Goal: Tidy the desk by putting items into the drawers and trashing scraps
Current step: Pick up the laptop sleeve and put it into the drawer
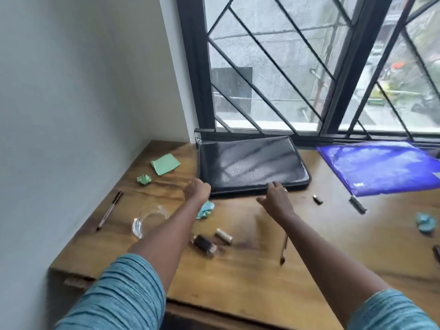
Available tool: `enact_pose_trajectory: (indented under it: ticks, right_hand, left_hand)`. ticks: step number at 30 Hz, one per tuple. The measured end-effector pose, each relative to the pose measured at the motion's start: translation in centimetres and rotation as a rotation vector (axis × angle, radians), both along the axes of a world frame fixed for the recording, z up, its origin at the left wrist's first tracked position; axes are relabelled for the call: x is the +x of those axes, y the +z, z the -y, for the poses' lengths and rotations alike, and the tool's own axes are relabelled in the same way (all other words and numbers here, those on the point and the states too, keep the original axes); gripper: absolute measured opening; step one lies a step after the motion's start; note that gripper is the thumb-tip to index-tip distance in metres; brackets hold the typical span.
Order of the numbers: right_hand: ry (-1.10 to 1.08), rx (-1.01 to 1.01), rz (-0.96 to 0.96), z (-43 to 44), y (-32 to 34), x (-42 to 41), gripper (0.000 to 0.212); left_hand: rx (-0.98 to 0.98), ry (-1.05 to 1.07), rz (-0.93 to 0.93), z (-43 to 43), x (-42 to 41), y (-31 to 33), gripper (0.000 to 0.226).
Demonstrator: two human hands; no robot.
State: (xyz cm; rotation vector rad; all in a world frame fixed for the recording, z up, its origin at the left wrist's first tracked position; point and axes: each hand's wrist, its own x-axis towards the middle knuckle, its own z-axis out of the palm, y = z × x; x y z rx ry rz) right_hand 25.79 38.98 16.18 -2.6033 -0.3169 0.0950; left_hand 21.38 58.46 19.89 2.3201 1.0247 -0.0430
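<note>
Closed laptop lies just beyond both hands, long axis left-to-right: left hand curled at near-left corner, grip unclear; right hand spread, touching near edge.

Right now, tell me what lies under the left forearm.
A crumpled blue scrap and a clear glass dish poke out on the desk; the forearm covers part of each.

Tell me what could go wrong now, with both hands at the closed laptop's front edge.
The left forearm passes close by the clear glass dish; a sideways sweep might knock it toward the edge of the desk.
The right hand only touches the glossy laptop with open fingers; lifting like that, it might slip.
Dragging the laptop forward could push the crumpled blue paper along.
</note>
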Motion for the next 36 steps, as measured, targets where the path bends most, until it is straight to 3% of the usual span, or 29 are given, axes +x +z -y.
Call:
enact_pose_trajectory:
  ticks: [7,17,19,23,27,36]
  right_hand:
    - [0.299,-0.364,0.146,-1.2,-2.7,6.4,0.079]
    - [0.336,-0.529,0.136,-0.8,-5.4,8.9,0.099]
    - [0.34,-0.542,0.16,-1.1,-5.3,8.8,0.093]
    - [0.263,-0.598,0.363,-2.4,-3.5,8.1,0.055]
    - [0.236,-0.538,0.456,-2.3,-1.6,8.0,0.049]
    - [0.24,-0.347,0.748,-0.7,3.9,4.4,0.025]
  left_hand:
    - [-0.174,0.098,-0.081,-1.3,5.7,-1.2,0.039]
    - [-0.584,0.216,0.035,-2.3,8.1,-0.3,0.059]
    - [-0.557,0.22,0.064,-2.7,8.3,-0.6,0.067]
    - [-0.433,0.219,0.122,-2.2,7.9,0.5,0.07]
    - [-0.242,0.218,0.219,-1.6,7.4,2.8,0.063]
    - [-0.183,0.21,0.405,-1.0,3.1,8.4,0.048]
